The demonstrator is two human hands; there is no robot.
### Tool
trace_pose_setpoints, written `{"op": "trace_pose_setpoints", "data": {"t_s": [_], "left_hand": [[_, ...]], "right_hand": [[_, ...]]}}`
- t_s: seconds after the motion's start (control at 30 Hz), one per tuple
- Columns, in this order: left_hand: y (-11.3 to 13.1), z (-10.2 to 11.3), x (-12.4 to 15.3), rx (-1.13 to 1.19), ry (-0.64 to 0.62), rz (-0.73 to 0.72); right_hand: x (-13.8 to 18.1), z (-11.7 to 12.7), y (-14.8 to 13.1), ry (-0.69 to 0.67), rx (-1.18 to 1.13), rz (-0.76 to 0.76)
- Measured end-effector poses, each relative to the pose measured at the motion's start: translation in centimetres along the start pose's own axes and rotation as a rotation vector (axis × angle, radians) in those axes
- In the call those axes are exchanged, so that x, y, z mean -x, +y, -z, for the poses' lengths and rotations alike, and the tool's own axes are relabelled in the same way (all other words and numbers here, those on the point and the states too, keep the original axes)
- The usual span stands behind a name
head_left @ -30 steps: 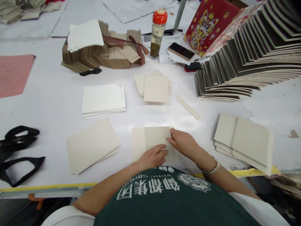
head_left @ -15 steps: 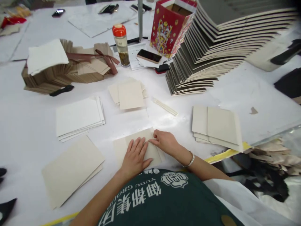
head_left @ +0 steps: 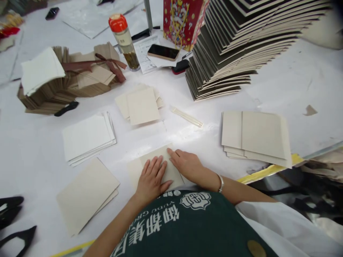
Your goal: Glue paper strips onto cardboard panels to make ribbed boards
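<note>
Pressing flat with fingers spread, the left hand [head_left: 152, 178] lies on a beige card [head_left: 158, 165] at the near table [head_left: 34, 157] edge. The right hand [head_left: 187, 165] — open too — touches the card's far right corner, beside the left.

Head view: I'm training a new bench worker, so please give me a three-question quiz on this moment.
1. True or false: the left hand and the right hand both rest on the cream card at the near edge of the table.
2. What colour is the cap of the bottle? A) red-orange B) blue C) green
3. Which wrist wears the bracelet?
Key: 1 true; 2 A; 3 the right wrist.
</note>
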State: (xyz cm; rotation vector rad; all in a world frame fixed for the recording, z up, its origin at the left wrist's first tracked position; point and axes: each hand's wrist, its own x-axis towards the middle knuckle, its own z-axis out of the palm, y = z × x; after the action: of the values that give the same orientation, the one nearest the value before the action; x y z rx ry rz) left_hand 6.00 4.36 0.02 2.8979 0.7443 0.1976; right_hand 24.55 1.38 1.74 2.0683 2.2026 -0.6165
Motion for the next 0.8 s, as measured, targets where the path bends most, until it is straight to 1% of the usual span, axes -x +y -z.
{"op": "trace_pose_setpoints", "data": {"t_s": [0.17, 0.27, 0.33, 0.4, 0.47, 0.5, 0.57, 0.6, 0.63, 0.67, 0.73, 0.8], "left_hand": [[-1.1, 0.7, 0.1, -0.014, -0.079, -0.003], [-1.6, 0.9, 0.3, -0.057, -0.098, 0.103], [-1.7, 1.1, 0.4, -0.052, -0.121, 0.154], [-2.1, 1.3, 0.5, 0.008, -0.133, 0.162], [-2.9, 1.5, 0.8, 0.101, -0.083, 0.221], [-3.5, 1.5, 0.9, 0.139, -0.027, 0.285], [-4.7, 1.6, 1.2, 0.178, 0.105, 0.442], [-5.3, 1.7, 1.3, 0.178, 0.153, 0.500], [-5.8, 1.7, 1.3, 0.170, 0.172, 0.529], [-6.1, 1.9, 1.1, 0.160, 0.165, 0.530], [-6.6, 2.4, 0.4, 0.141, 0.096, 0.505], [-6.8, 3.4, -0.6, 0.156, 0.005, 0.533]], "right_hand": [[0.0, -0.3, -0.2, -0.060, 0.072, 0.014], [0.0, 0.2, -0.3, -0.030, 0.072, -0.006], [0.2, 1.1, -0.7, 0.059, 0.067, 0.007], [0.5, 2.2, -1.6, 0.214, 0.037, 0.071], [0.8, 2.7, -2.8, 0.338, -0.001, 0.203], [0.8, 2.6, -3.4, 0.360, -0.012, 0.286], [0.5, 1.4, -4.3, 0.327, -0.009, 0.434], [0.2, 0.5, -4.5, 0.293, -0.001, 0.473], [-0.2, -0.4, -4.7, 0.262, 0.008, 0.488], [-0.5, -1.4, -4.7, 0.240, 0.013, 0.486], [-1.1, -2.9, -4.4, 0.230, 0.005, 0.469], [-1.4, -3.6, -4.1, 0.280, -0.033, 0.453]]}}
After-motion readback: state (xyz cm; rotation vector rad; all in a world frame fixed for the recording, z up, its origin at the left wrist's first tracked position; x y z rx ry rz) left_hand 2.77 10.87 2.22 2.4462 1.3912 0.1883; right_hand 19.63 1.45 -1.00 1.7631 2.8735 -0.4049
